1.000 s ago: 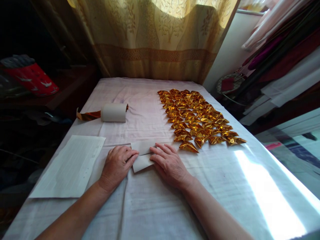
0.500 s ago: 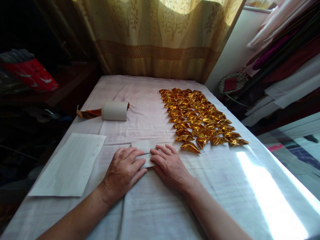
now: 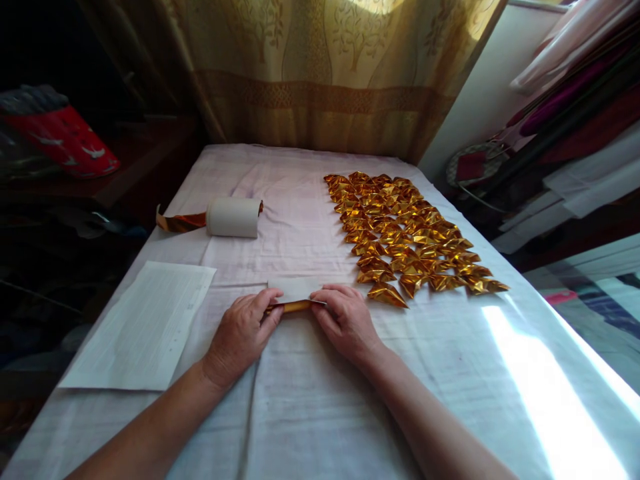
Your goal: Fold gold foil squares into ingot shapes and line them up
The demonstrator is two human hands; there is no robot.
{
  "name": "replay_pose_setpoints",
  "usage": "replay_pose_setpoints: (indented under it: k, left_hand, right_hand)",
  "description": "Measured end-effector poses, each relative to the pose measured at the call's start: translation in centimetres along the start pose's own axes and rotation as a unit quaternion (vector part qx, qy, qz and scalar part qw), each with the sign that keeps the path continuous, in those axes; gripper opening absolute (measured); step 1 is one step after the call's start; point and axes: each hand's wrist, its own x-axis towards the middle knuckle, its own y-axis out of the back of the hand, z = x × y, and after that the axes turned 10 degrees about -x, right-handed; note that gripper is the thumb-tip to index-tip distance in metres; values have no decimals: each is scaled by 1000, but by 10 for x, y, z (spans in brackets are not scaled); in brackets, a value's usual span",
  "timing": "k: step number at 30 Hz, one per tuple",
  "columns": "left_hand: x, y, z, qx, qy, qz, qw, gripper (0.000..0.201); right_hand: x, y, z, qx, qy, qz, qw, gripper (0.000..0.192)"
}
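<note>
Foil sheet (image 3: 295, 297) ends hidden under both hands.

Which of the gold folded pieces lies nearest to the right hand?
The front-corner gold piece, closest to the right hand.

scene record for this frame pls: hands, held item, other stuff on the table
left hand: pinches left end of foil sheet
right hand: pinches right end of foil sheet
foil sheet: white face up, gold edge lifted off the cloth
gold folded pieces: rows, right of hands
roll: lying far left, gold tail out
white paper: flat, left of hands
table: white cloth
</note>
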Motion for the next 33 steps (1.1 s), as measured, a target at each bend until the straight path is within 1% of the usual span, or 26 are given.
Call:
replay_pose_setpoints:
  k: [4, 6, 9, 12, 16, 22, 26, 28, 30, 33]
  left_hand:
    - [-1, -4, -2, -4, 4, 9, 1000, 25]
    - [-1, -5, -3, 0, 0, 9, 1000, 26]
    - [-1, -5, -3, 6, -3, 8, 1000, 28]
    - [-1, -6, -3, 12, -1, 6, 1000, 30]
    - [-2, -7, -4, 28, -12, 10, 999, 31]
    - [-1, -3, 1, 56, -17, -4, 998, 23]
    - [-2, 1, 16, 121, -63, 11, 991, 21]
    - [-4, 0, 24, 116, -100, -5, 988, 29]
    - [-7, -3, 28, 97, -137, -34, 985, 33]
    - [-11, -7, 29, 86, -156, -66, 982, 33]
  right_hand:
    - [7, 2, -6, -19, -40, 0, 999, 9]
    - [9, 2, -7, -23, -40, -6, 999, 15]
    - [9, -1, -6, -25, -38, 5, 999, 24]
    - [7, -5, -4, -34, -39, 20, 998, 21]
    - [6, -8, -3, -58, -40, 18, 997, 19]
    - [8, -8, -8, -111, -49, 5, 993, 20]
    - [9, -8, -10, -130, -52, -2, 990, 20]
    - [10, -8, -10, -136, -49, -3, 990, 22]
    - [10, -8, -10, -141, -45, -2, 989, 23]
    - [10, -8, -10, -142, -47, 1, 989, 24]
